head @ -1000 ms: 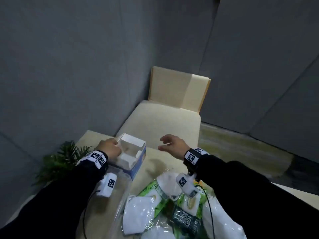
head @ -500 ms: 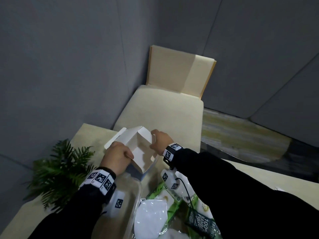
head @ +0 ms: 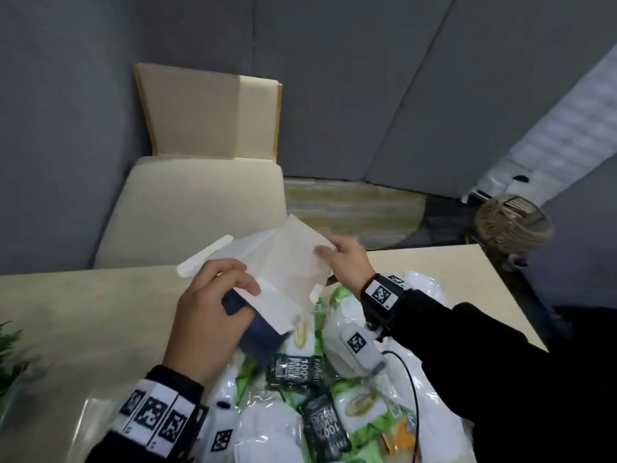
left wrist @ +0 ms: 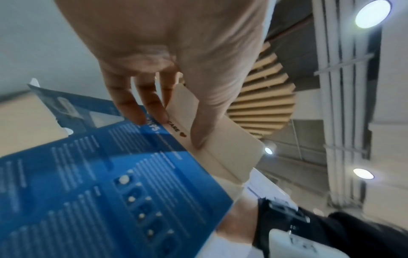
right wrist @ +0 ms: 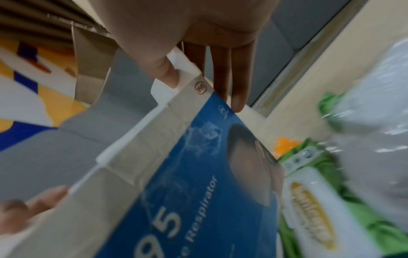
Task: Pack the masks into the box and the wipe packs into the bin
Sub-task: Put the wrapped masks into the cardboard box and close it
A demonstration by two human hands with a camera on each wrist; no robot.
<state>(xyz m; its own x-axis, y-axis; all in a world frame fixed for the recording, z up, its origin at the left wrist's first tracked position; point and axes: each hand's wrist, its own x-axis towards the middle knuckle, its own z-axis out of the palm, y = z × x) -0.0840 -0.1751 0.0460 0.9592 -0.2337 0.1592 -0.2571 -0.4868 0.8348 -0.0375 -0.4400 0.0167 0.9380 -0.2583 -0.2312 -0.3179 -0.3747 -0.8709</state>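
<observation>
Currently, head view: you hold the blue-and-white cardboard mask box [head: 280, 272] lifted above the pale desk [head: 83, 305], flaps open. Your left hand [head: 207, 315] grips its near end, your right hand [head: 347, 265] pinches the far flap. White masks [head: 270, 429] and green plastic wipe packs [head: 364, 406] lie heaped below; the bin I can't make out.

Left wrist view: fingers [left wrist: 152, 104] curl round the blue printed panel.

Right wrist view: thumb and fingers [right wrist: 238, 87] clamp the flap edge.

Step, by my reading: readying the box, nothing packed yet. Next move calls for setting it down mouth-up, freeing one hand for a mask.
</observation>
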